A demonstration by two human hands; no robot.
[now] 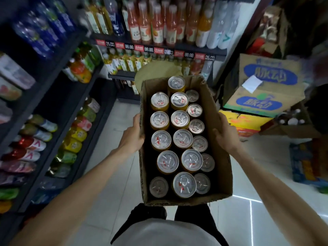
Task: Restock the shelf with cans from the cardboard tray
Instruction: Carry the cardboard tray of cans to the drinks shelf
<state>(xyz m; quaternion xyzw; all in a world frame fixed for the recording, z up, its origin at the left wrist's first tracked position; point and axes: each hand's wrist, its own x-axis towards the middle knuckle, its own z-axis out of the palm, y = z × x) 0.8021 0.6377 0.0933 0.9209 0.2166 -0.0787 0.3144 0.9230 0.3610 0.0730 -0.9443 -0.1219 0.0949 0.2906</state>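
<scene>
Cardboard tray (215, 121) long axis pointing away, cans (182, 139) upright, left hand (132, 137) and right hand (224, 137) gripping its sides

Brown corrugated cardboard tray (215, 110): matt, fibrous, rough at torn rim edges. Inside, yellow-walled cans with silver metal lids (179, 119): smooth, bright, reflective, pull-tabs likewise metallic. Dark shelving along the left edge (58, 96): matt finish, material not discernible. Clear plastic bottles on the far shelf (156, 23): glossy, with paper or film labels. Stacked printed cardboard cartons at right (268, 80): matt, creased. Pale tiled floor (248, 219): polished, mirror-like glare lines.
</scene>
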